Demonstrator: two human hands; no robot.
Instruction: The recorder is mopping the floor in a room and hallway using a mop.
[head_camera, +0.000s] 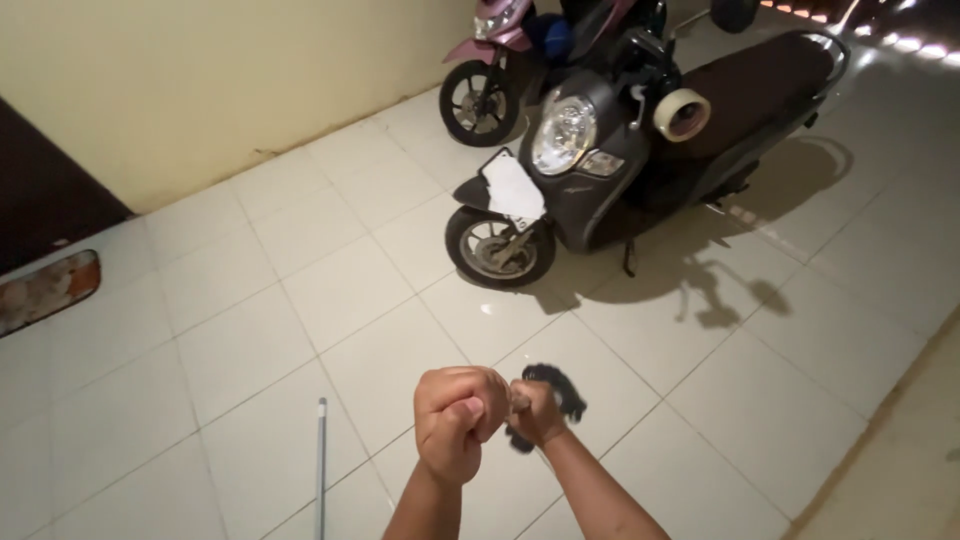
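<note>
Both hands are closed into fists, touching each other above the tiled floor (250, 330): the left hand (455, 415) is clenched, the right hand (540, 410) grips a small black object (560, 388), blurred. Well beyond them stands a dark scooter (640, 160); a thin pole (321, 460) lies left of the hands.

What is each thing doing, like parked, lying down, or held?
Black scooter: parked, front wheel turned.
Pink scooter: parked by the wall.
Tape roll: resting on the black scooter.
Pole: lying on the floor.
Left hand: fisted.
Right hand: gripping a dark thing.
</note>
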